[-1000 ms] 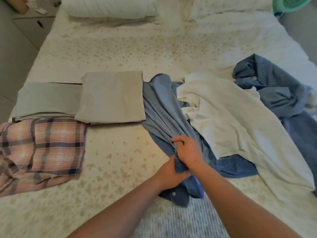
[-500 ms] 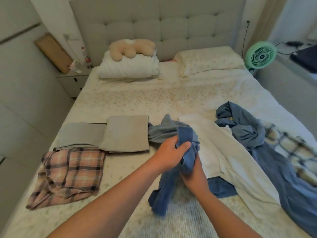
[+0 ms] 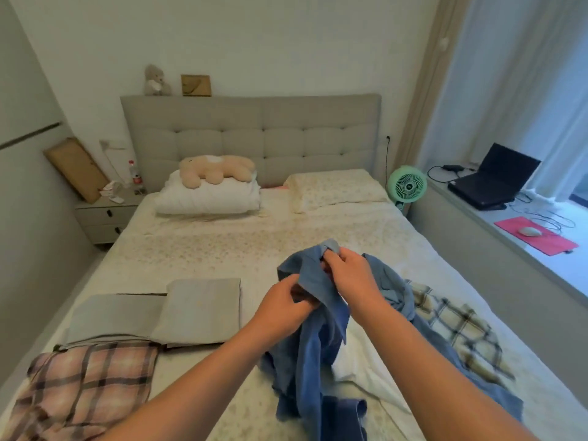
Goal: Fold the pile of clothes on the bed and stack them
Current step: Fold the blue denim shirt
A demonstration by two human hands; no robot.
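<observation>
Step in hand, judged: sorting out one garment before folding it. Blue garment held up over the bed, bunched. Left hand fingers curl onto a fold low down; right hand fingers pinch its top edge. Long axis roughly vertical, top end toward the headboard, tail trailing onto the unfolded pile. Next move likely needs a collar or seam found, then the cloth spread flat. Two grey folded pieces lie left.

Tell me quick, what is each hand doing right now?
Left hand: closed, gripping the crumpled blue cotton shirt lifted off the bed.
Right hand: closed, pinching the same shirt higher up near its top edge.
</observation>
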